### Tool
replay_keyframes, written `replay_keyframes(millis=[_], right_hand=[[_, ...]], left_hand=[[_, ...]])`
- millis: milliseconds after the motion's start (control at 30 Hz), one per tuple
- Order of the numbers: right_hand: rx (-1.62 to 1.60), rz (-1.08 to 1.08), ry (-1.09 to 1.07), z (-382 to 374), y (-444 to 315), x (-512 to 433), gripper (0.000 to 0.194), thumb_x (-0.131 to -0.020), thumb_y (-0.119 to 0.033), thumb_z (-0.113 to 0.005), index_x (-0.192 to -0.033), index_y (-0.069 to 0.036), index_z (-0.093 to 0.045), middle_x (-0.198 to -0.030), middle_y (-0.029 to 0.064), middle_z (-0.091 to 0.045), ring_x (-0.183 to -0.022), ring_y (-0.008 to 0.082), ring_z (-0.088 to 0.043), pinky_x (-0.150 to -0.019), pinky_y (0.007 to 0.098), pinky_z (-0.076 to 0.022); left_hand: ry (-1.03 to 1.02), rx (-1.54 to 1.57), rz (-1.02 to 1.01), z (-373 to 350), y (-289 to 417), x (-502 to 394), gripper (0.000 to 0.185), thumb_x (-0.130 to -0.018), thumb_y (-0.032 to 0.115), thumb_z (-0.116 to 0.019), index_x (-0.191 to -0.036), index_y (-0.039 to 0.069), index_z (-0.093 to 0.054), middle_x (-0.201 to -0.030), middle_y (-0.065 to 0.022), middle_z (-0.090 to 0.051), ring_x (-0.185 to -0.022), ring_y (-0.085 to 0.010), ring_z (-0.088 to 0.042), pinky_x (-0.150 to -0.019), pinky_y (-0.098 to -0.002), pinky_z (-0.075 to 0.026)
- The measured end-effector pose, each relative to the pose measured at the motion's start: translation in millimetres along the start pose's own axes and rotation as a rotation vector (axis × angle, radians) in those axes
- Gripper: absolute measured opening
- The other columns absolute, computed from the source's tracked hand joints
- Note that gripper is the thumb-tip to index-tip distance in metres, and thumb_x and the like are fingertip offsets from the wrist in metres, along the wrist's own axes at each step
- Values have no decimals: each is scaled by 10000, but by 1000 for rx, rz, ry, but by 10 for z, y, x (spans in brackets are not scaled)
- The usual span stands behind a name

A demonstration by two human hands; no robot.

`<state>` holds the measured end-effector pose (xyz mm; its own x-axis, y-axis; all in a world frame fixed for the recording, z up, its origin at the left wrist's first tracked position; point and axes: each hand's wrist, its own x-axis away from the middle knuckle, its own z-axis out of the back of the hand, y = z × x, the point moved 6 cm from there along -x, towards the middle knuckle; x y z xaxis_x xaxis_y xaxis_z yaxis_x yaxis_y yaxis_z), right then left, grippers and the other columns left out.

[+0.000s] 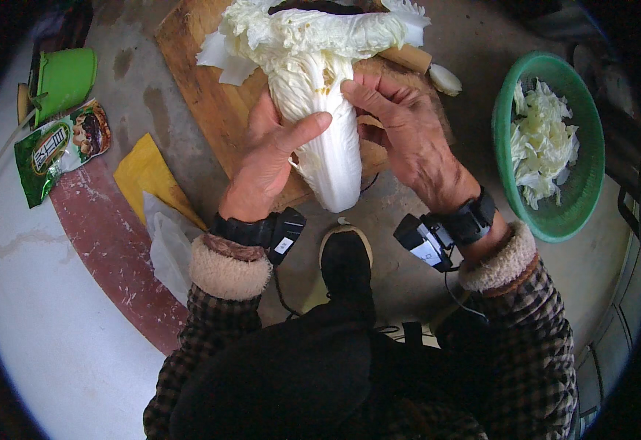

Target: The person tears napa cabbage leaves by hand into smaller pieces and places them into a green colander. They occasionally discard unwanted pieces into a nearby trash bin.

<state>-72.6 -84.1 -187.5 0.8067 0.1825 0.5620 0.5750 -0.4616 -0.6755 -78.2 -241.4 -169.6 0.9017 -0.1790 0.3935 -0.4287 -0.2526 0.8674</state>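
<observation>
A head of napa cabbage lies between my hands over a wooden cutting board, its white base towards me. My left hand grips its left side, the thumb lying across the top. With thumb and fingers, my right hand pinches a leaf at its right side, near some brown specks. Loose cabbage leaves lie beyond the head, at the far part of the board. A wooden handle shows from under them, beside a cut white vegetable piece.
A green plastic colander holding torn cabbage leaves stands at right. At left are a green plastic container, a printed food pouch, a yellow sheet and a whitish plastic bag. My shoe is below the board.
</observation>
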Motion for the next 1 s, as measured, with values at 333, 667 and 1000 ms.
replay_keyframes(millis=[333, 667, 1000], right_hand=[[522, 188, 0, 71, -185, -6, 260, -887, -199, -722, -1085, -38, -669, -963, 37, -683, -820, 151, -618, -719, 288, -495], [1649, 1142, -41, -87, -909, -523, 519, -798, -103, -640, -1311, -145, -575, -1165, 148, -655, -1094, 337, -612, -944, 470, -464], [1447, 928, -65, -37, -1201, -463, 404, -782, -51, -657, -1185, -73, -653, -974, 183, -692, -874, 368, -678, -768, 411, -546]], left_hand=[[-51, -35, 54, 47, -48, -43, 705, -758, 125, -805, -1355, 10, -450, -1261, -86, -582, -1147, -185, -566, -1007, -353, -453], [-113, -31, 27, -50, 29, 6, 789, -726, 179, -819, -1387, 13, -421, -1266, -66, -565, -1172, -178, -547, -1029, -352, -438], [-129, -37, 13, -38, 86, 25, 890, -688, 215, -835, -1426, 16, -379, -1300, -73, -536, -1214, -182, -517, -1071, -352, -397]])
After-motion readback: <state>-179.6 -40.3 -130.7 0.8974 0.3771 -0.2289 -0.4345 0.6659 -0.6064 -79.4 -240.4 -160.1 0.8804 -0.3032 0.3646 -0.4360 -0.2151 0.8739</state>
